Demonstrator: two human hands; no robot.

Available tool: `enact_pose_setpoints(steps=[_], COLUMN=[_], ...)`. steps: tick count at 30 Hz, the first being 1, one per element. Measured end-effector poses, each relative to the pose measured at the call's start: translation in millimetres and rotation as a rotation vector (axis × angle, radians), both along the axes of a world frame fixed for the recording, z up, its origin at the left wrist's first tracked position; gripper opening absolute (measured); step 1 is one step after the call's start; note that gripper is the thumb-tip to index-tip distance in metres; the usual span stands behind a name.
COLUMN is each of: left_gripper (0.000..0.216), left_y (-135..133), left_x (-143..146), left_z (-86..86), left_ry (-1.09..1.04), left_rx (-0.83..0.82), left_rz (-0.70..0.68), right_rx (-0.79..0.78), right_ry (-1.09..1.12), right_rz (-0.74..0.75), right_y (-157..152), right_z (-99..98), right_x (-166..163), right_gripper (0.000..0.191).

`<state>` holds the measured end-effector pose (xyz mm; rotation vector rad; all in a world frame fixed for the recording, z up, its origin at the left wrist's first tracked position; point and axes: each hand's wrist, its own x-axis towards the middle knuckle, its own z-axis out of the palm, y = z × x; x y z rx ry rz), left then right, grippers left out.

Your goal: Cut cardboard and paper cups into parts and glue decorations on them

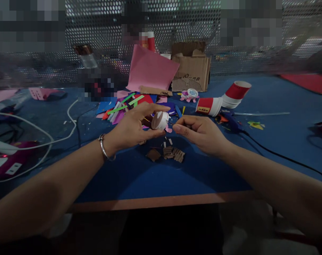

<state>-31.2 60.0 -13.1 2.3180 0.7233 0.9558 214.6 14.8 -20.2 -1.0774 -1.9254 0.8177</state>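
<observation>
My left hand grips a small white paper cup piece on its side, bottom toward me, with pink bits at its edge. A metal bangle sits on that wrist. My right hand is pinched just right of the cup, fingertips nearly touching it; something thin and dark may sit between the fingers, too small to tell. Both hands hover over the blue table. Below them lie brown corrugated cardboard scraps.
Coloured paper strips and a pink sheet lie behind the hands, beside a cardboard box. Red-and-white paper cups lie tipped at right, near a glue gun with a black cord. White cables loop at left.
</observation>
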Motion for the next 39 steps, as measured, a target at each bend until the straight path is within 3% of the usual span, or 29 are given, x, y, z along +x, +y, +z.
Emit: enact_pose_setpoints(steps=[5,14,32,36,39], left_gripper=[0.061,0.06,0.06,0.061,0.052], left_y=[0.9,1.3,-2.3,-0.3,1.8], left_x=[-1.6,2.9,6.2,5.9,4.5], left_z=[-0.8,-0.8,-4.3,-3.9,0.6], left_ry=[-0.025,-0.07,-0.085,-0.095,-0.108], left_rx=[-0.114,-0.095,-0.01,-0.104,-0.287], left_rz=[-0.02,0.076,0.091,0.088,0.05], right_rx=[0.003,-0.022,-0.002,-0.01,-0.018], right_ry=[-0.045,-0.094,-0.101,-0.105,-0.092], right_rz=[-0.008,0.004,0.037,0.03,-0.016], right_y=[-0.3,-1.6,-0.7,-1.4,-3.1], right_z=[0.6,0.3,-2.9,-1.0,0.0], right_x=[1.0,-2.7,-1.6,-1.0,0.5], right_gripper=[0.05,0.056,0.058,0.056,0.052])
